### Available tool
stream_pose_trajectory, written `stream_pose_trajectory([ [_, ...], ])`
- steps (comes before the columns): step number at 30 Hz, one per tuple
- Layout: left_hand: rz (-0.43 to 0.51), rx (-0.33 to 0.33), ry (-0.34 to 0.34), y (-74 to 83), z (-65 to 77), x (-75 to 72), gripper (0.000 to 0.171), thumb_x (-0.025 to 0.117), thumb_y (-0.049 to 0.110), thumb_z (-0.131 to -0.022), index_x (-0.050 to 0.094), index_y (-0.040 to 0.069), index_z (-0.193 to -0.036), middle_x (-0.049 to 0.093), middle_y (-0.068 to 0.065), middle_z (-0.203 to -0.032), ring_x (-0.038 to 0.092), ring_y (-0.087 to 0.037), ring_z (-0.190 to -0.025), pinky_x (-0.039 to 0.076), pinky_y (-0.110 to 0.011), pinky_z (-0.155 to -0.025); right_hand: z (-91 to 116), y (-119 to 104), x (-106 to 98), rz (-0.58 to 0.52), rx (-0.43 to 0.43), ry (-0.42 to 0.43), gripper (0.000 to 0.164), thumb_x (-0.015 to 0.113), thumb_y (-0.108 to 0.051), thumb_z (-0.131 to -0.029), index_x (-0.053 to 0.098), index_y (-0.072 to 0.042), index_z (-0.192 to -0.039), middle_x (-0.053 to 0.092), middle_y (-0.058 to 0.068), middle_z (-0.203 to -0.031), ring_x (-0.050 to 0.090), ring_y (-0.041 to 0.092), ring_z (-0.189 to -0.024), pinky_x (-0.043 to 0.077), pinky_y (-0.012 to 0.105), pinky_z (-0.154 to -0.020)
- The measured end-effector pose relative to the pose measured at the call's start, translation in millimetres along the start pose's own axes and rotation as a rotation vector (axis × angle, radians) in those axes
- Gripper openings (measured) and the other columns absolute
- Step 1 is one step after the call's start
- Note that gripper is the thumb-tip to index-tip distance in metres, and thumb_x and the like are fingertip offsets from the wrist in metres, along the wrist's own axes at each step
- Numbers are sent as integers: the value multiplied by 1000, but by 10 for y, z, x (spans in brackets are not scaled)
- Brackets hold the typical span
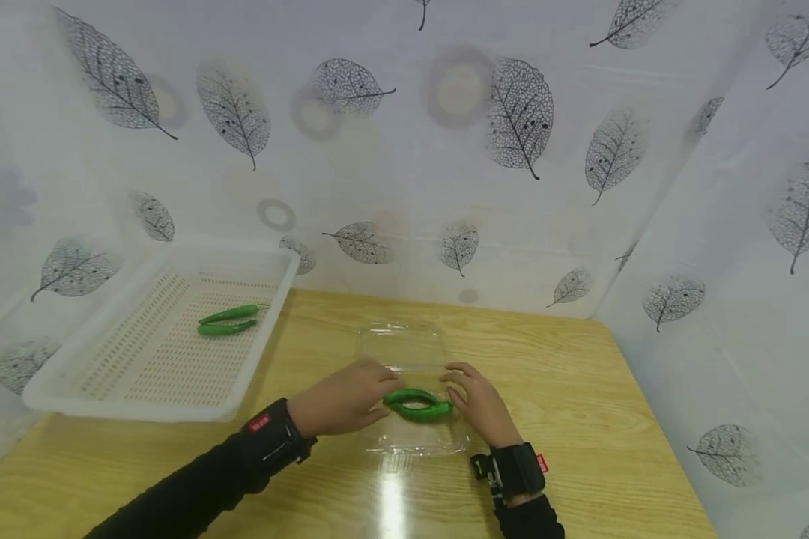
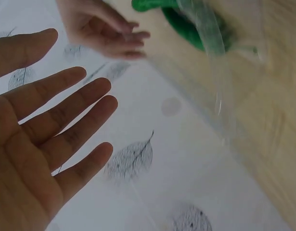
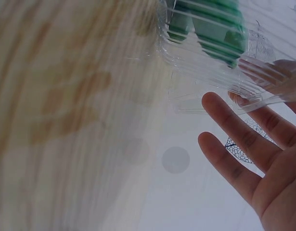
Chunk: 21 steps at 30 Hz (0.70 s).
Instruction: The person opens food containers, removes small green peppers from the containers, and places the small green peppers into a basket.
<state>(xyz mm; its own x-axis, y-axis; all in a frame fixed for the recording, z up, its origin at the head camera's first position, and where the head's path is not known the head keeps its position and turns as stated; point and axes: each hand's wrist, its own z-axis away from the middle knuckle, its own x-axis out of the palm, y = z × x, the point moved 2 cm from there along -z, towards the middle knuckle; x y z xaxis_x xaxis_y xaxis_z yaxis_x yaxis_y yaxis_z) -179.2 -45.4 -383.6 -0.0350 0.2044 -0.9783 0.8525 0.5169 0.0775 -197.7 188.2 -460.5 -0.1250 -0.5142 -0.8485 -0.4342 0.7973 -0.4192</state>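
Observation:
Two green chili peppers (image 1: pixel 421 412) lie in the base of a clear plastic clamshell box (image 1: pixel 411 442), whose lid (image 1: pixel 401 344) is folded back toward the wall. My left hand (image 1: pixel 344 397) is at the box's left side, close to the peppers' left ends. In the left wrist view its fingers (image 2: pixel 70 115) are spread and nearly straight, holding nothing. My right hand (image 1: pixel 482 404) is at the box's right side near the peppers' other ends. Its fingers (image 3: pixel 244 130) are extended beside the clear wall in the right wrist view; whether they touch it I cannot tell.
A white perforated plastic basket (image 1: pixel 249 382) stands at the left of the wooden table (image 1: pixel 546 374). Two more green chili peppers (image 1: pixel 228 320) lie in it. Leaf-patterned white sheeting (image 1: pixel 404 150) rises behind the table and at its sides.

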Motion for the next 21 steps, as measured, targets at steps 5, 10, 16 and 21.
stream_pose_trajectory([
  [5, -31, 48, -19, 91, -159, 236, 39, 69, 24, -84, 61, 10, -119, 65, -2, -109, 62, -16, -102, 49, -31, -94, 6, 12, 10, 1, -11, -1, 21, 69, -6, -82, 69, -11, -103, 60, 6, -121, 63, 23, -101, 53, 33, -79],
  [10, -80, 75, -5, 125, -290, 450, 32, 69, 19, -84, 63, 13, -115, 66, 0, -107, 62, -13, -99, 50, -28, -91, -2, 32, 4, -6, -21, 10, 20, 69, -5, -82, 69, -11, -102, 60, 6, -120, 63, 22, -99, 53, 32, -76],
  [16, -95, 60, -27, 123, -378, 667, 33, 68, 22, -84, 63, 13, -116, 67, -1, -108, 63, -12, -99, 49, -28, -93, 1, 31, 3, -16, -15, 6, 21, 69, -4, -81, 69, -10, -102, 60, 6, -120, 64, 22, -99, 53, 32, -75],
  [21, -59, 25, -56, 99, -416, 814, 38, 65, 24, -85, 60, 11, -120, 65, -2, -113, 63, -13, -101, 50, -27, -92, 6, 20, -8, -14, -3, 0, 21, 70, -4, -82, 69, -10, -102, 60, 6, -120, 63, 22, -101, 53, 33, -77],
])
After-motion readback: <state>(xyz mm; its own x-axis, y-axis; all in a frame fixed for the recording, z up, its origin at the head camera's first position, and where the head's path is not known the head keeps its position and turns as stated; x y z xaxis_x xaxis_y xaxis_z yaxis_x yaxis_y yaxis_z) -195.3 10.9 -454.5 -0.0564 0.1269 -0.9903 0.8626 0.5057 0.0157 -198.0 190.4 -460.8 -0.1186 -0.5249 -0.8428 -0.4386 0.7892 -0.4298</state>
